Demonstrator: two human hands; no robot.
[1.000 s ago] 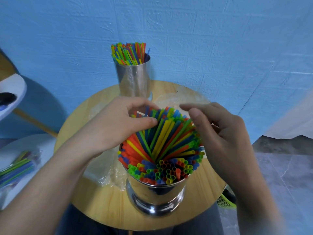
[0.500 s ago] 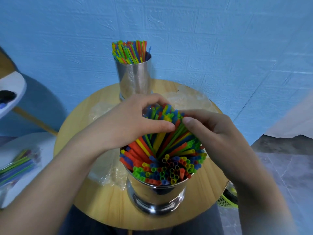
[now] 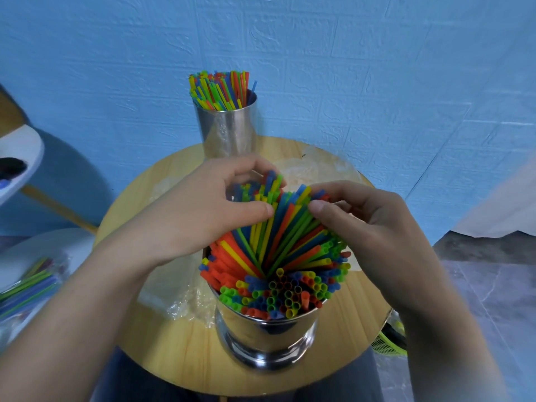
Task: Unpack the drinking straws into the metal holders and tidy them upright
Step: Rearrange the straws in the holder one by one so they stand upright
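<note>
Straws (image 3: 284, 236) fill two metal holders (image 3: 266, 338) (image 3: 229, 132); left hand (image 3: 203, 210) and right hand (image 3: 365, 224) each pinch the nearer bunch.

Near holder (image 3: 266, 338) w/ fanned straws (image 3: 278, 250) is filling the table's (image 3: 362, 309) near-centre. Left hand (image 3: 203, 210) & right hand (image 3: 365, 224) are gripping the straws, closing off the far side. Far holder (image 3: 229, 132) is blocking the far edge. Plastic wrap (image 3: 188, 303) is lying left; bare wood is showing right.

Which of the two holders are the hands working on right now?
The near holder: the left hand and right hand grip its leaning straws. The far holder, behind them, stands untouched.
</note>
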